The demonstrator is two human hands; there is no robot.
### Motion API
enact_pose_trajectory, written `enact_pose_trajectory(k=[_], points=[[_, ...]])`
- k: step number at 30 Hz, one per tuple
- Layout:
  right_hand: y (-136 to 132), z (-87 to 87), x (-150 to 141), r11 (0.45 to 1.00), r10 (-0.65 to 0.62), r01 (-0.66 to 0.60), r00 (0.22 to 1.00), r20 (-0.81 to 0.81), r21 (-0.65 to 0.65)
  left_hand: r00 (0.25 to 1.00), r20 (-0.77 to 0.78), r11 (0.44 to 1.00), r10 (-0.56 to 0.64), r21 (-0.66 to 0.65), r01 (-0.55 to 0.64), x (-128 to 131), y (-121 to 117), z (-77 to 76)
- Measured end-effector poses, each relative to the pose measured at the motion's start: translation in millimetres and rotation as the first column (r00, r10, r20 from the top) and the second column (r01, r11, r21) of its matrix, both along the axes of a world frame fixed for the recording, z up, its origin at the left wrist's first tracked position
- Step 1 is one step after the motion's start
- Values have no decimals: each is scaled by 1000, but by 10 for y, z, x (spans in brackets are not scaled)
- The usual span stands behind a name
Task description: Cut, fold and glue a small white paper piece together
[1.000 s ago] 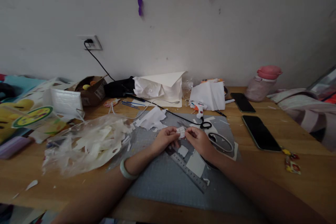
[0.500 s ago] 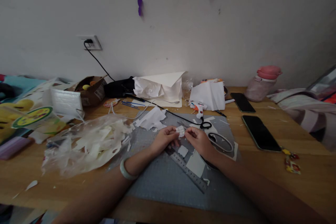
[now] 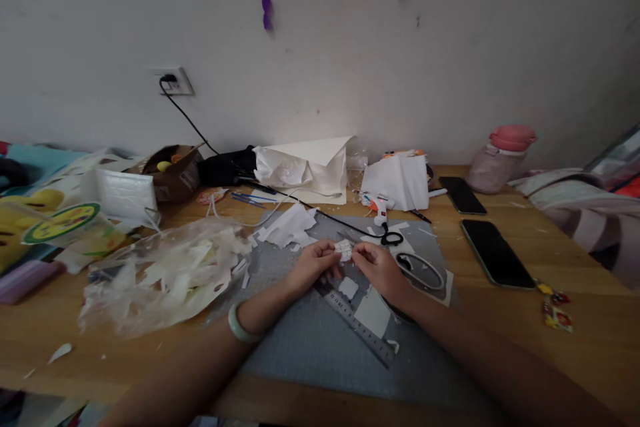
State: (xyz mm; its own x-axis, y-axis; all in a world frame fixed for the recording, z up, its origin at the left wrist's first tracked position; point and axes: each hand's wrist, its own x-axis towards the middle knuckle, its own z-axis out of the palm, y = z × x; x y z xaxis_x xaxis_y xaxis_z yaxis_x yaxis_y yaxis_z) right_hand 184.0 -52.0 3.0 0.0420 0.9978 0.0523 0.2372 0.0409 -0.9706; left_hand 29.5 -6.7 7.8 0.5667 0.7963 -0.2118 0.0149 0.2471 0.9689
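Note:
Both my hands meet over the grey cutting mat [image 3: 310,347] at the middle of the wooden table. My left hand [image 3: 314,265] and my right hand [image 3: 381,268] each pinch an end of a small white paper piece [image 3: 345,250], fingers closed on it. A pale bangle [image 3: 239,324] sits on my left wrist. Under the hands lie a metal ruler [image 3: 357,327] and white paper cut-outs [image 3: 373,312]. Black-handled scissors [image 3: 385,237] lie just beyond my right hand.
A clear bag of paper scraps [image 3: 160,273] lies at the left. A white glue gun [image 3: 381,208] and its black cord are behind the mat. Two dark phones [image 3: 495,253] and a pink bottle [image 3: 500,159] are at the right. Boxes and paper piles line the wall.

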Motion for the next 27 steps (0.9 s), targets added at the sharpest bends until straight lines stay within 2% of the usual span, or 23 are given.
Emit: enact_pose_trajectory(k=[6, 24, 27], points=[[5, -28, 5, 1000, -6, 6, 1000, 12, 7, 1000, 3, 1000, 0, -2, 0, -3, 10, -34], [-3, -18, 2, 1000, -10, 10, 999, 32, 27, 1000, -4, 1000, -30, 5, 30, -9, -3, -12], [-10, -10, -3, 999, -12, 11, 1000, 24, 31, 1000, -4, 1000, -3, 9, 3, -7, -3, -2]])
